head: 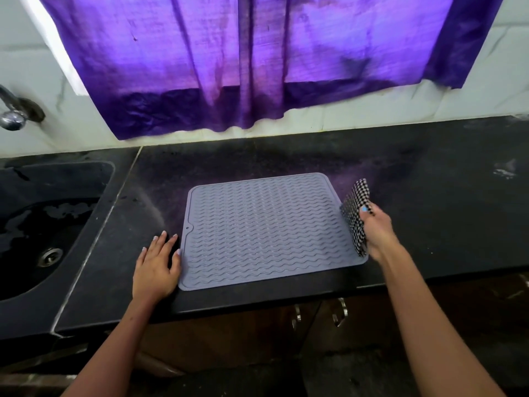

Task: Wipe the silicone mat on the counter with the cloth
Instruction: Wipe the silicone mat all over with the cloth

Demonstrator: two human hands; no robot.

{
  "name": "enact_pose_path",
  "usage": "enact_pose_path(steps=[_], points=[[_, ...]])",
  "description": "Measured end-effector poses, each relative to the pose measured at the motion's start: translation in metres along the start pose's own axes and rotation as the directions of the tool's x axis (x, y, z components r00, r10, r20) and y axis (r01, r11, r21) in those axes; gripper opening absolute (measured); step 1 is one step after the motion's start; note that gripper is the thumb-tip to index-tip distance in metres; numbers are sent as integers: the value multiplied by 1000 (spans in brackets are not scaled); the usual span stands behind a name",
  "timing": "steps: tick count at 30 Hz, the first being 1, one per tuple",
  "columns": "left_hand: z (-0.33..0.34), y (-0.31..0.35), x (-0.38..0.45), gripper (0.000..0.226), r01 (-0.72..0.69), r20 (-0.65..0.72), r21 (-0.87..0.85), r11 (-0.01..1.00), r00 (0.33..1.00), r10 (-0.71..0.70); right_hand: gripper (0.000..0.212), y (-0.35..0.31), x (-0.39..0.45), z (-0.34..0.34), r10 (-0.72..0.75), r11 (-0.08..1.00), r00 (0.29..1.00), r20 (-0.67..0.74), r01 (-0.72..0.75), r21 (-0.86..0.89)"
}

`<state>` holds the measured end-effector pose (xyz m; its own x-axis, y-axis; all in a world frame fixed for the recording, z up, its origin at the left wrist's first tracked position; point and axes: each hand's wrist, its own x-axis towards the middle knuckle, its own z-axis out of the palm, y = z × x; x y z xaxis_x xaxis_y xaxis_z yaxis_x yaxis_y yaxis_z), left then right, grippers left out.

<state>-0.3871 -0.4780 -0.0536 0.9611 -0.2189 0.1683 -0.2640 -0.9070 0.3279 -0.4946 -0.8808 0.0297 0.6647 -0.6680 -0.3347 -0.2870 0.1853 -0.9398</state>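
A grey silicone mat with a wavy ribbed surface lies flat on the black counter, close to its front edge. My right hand grips a black-and-white checked cloth at the mat's right edge; the cloth hangs folded and partly lifted, its lower end over the mat's near right corner. My left hand rests flat on the counter with straight fingers, right beside the mat's left edge.
A black sink with a metal drain is set into the counter at the left, a metal tap above it. A purple curtain hangs over the white tiled wall behind. Cabinet handles show below the counter edge.
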Motion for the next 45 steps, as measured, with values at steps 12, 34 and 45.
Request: enact_pose_path(steps=[12, 34, 45], points=[[3, -1, 2, 70, 9, -14, 1, 1000, 1000, -9, 58, 77, -23, 13, -314, 256, 871, 377, 460, -850], [7, -4, 3, 70, 2, -43, -6, 1000, 999, -2, 57, 76, -53, 90, -356, 206, 706, 613, 699, -685], [1, -1, 1, 73, 23, -23, -13, 1000, 999, -23, 39, 28, -30, 89, -71, 832, 845, 529, 343, -435]])
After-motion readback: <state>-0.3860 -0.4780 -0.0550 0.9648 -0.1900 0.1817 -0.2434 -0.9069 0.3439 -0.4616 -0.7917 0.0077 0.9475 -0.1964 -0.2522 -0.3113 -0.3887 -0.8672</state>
